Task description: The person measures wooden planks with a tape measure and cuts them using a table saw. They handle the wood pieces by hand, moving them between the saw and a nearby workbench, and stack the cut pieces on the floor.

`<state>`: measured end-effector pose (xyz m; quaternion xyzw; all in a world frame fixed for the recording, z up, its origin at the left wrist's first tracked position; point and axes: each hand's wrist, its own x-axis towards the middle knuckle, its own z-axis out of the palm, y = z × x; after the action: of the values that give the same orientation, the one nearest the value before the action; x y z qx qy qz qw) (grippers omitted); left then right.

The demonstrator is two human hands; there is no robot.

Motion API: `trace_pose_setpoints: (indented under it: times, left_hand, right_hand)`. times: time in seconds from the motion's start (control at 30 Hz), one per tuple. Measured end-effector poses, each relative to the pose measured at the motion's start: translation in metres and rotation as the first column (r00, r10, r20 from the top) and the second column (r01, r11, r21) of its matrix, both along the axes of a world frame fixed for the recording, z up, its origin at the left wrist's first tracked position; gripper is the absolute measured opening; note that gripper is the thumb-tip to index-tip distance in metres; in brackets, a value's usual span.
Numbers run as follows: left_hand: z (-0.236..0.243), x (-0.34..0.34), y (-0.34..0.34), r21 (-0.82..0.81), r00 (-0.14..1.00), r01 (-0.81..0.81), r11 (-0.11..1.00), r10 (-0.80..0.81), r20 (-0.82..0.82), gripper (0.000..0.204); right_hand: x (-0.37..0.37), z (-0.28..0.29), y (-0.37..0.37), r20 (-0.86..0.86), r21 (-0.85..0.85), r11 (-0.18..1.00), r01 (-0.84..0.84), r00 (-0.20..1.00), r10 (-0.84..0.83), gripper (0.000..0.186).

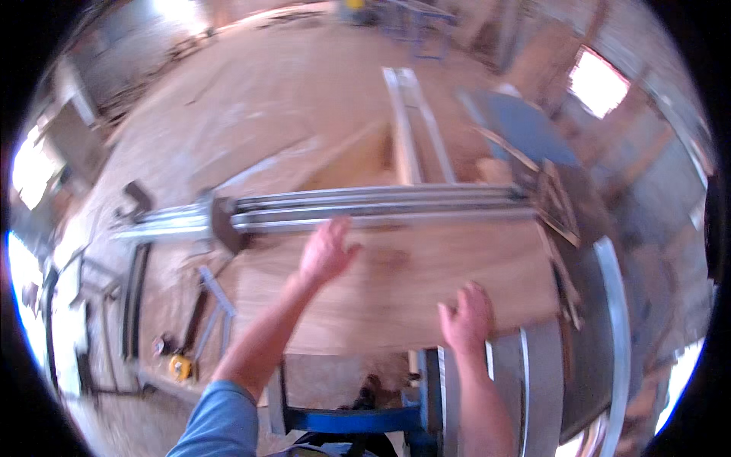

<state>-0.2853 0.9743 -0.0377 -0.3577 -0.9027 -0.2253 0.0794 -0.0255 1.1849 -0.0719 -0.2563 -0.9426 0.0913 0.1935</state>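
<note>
In the head view, the board lies in the middle, and its far long edge runs just beside the metal rails. The left hand is above the board, close to this far edge; its fingers are stretched and near together, with the thumb standing apart. The right hand is at the near edge, right of the middle; its thumb is apart and its fingers look somewhat bent, but I cannot tell whether they clamp the edge. Between the two hands there is a wide stretch of wood surface.

In front of the near edge, a gap separates the board from the blue bar. Right of this gap, metal strips reach up to the near edge. To the left, beside the left forearm, lies a yellow tape measure. Behind the rails, the floor spreads wide.
</note>
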Motion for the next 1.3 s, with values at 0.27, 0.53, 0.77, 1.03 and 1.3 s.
trace_pose_setpoints:
  times: [0.27, 0.53, 0.77, 1.03, 1.3]
  left_hand:
    - [-0.016, -0.001, -0.196, 0.491, 0.707, -0.653, 0.577, 0.696, 0.124, 0.048]
    - [0.0, -0.088, -0.203, 0.062, 0.814, -0.537, 0.841, 0.497, 0.299, 0.039]
    - [0.116, -0.157, -0.208, 0.729, 0.81, -0.531, 0.432, 0.007, 0.587, 0.033]
    - [-0.079, -0.045, -0.253, -0.1, 0.701, -0.394, 0.914, 0.369, 0.61, 0.052]
    - [-0.028, 0.032, -0.27, -0.006, 0.401, -0.6, 0.8, 0.308, 0.863, 0.037]
  right_hand:
    - [0.007, -0.011, -0.004, 0.095, -0.019, 0.996, 0.087, 0.992, -0.084, 0.056]
    - [0.001, -0.016, 0.001, 0.069, -0.001, 0.997, 0.078, 0.995, -0.078, 0.054]
    - [0.002, -0.023, -0.002, 0.047, 0.053, 0.996, 0.066, 0.997, -0.069, 0.053]
    - [0.001, -0.022, 0.0, 0.031, 0.055, 0.993, 0.1, 0.994, -0.102, 0.051]
    - [0.015, -0.016, -0.031, -0.081, -0.191, 0.958, 0.212, 0.97, -0.23, 0.039]
